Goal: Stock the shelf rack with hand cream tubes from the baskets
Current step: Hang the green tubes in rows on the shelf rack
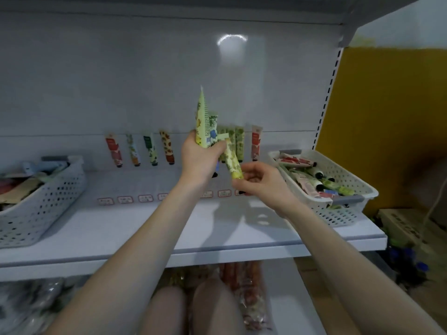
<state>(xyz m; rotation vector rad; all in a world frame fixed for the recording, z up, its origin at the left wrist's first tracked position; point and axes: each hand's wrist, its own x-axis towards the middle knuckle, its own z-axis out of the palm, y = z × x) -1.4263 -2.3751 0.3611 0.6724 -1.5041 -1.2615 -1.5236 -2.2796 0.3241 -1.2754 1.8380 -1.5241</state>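
My left hand [199, 155] grips a bunch of hand cream tubes [203, 117] upright as ready supply. At its 4 o'clock, my right hand [258, 180] pinches one green tube [231, 158] by its cap end, probably to draw it out for the row [150, 148] at the shelf [121, 226] back.

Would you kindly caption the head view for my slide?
Left hand grips several patterned cream tubes; right hand pinches one yellow-green floral tube above the white metal shelf.

Both hands busy with tubes at the shelf [108, 226]
Left hand [202, 155] grips a bunch of tubes [202, 117] upright; right hand [262, 183] pinches a green tube [231, 160] by its lower end.
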